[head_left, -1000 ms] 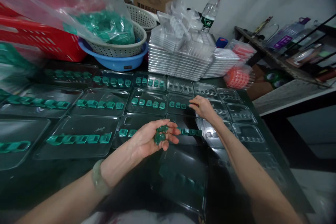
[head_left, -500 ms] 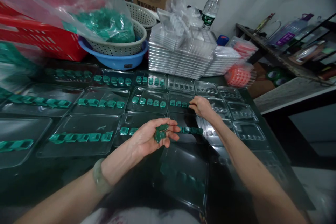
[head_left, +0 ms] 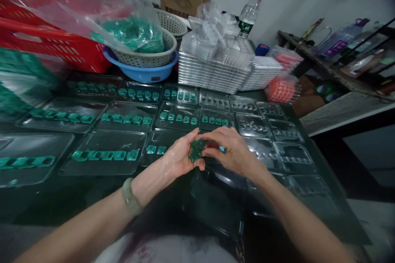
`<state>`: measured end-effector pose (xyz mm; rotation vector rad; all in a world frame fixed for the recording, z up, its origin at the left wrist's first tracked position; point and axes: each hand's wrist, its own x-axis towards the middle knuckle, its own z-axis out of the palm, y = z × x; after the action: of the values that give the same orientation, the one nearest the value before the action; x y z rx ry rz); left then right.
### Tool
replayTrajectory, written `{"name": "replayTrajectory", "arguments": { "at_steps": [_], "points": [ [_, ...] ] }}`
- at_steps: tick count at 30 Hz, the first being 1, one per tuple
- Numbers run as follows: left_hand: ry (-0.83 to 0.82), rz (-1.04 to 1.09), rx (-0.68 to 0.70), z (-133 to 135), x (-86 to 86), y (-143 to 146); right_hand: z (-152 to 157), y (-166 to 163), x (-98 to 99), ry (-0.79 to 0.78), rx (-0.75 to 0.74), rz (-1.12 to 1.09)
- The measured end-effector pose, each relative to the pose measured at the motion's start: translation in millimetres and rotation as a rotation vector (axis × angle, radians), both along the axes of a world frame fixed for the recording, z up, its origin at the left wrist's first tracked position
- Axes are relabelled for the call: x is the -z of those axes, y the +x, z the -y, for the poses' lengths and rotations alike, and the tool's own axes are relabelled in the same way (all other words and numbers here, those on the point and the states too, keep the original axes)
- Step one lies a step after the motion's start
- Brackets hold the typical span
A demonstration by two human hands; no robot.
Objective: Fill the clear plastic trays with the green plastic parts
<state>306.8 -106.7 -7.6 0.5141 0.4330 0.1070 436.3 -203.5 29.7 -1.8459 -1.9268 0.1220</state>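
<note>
My left hand (head_left: 182, 154), palm up with curled fingers, holds a small heap of clear green plastic pieces (head_left: 196, 150). The fingertips of my right hand (head_left: 233, 150) meet at that heap and pinch at a piece there. Below and around both hands lie shallow clear plastic trays (head_left: 108, 137). Many of them carry a row of green pieces across the middle. In the tray (head_left: 215, 111) just beyond my hands sits a row of several pieces. My hands partly cover the tray under them, so its row is mostly hidden.
Stacked clear trays (head_left: 210, 68) stand at the back. To their left are a blue basin (head_left: 148, 73) with a grey colander, a bag of green pieces (head_left: 132, 35) and a red basket (head_left: 80, 51). Red netted bundles (head_left: 282, 89) and a shelf (head_left: 333, 68) are on the right.
My right hand has drawn back from the far tray to the heap in my left hand. That tray's row now shows one more green piece. The view has shifted slightly.
</note>
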Motion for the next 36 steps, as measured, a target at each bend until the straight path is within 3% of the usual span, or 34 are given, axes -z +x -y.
{"name": "replayTrajectory", "arguments": {
  "at_steps": [5,11,14,18,24,34,36],
  "points": [
    [0.033,0.038,0.067,7.8,-2.3,1.3,5.2,-9.5,10.0,-0.04,0.005,-0.1],
    [0.122,0.032,0.117,11.0,-7.8,0.1,9.9,-2.4,20.4,-0.042,0.078,-0.408],
    [0.275,-0.014,0.13,13.1,-4.0,-0.1,12.6,-4.0,22.3,-0.066,0.11,-0.549],
    [0.543,-0.156,0.042,14.9,3.0,-0.7,14.3,-3.5,24.7,-0.028,0.168,-0.609],
    [0.762,-0.196,-0.003,17.0,-0.5,0.0,11.1,1.7,37.0,-0.045,0.205,-0.744],
    [1.304,-0.286,-0.018,24.5,-1.7,3.2,10.1,-9.8,45.9,0.065,0.342,-0.502],
    [1.338,-0.279,-0.021,24.4,-0.9,4.8,9.0,-10.6,46.9,0.07,0.357,-0.497]
  ]
}}
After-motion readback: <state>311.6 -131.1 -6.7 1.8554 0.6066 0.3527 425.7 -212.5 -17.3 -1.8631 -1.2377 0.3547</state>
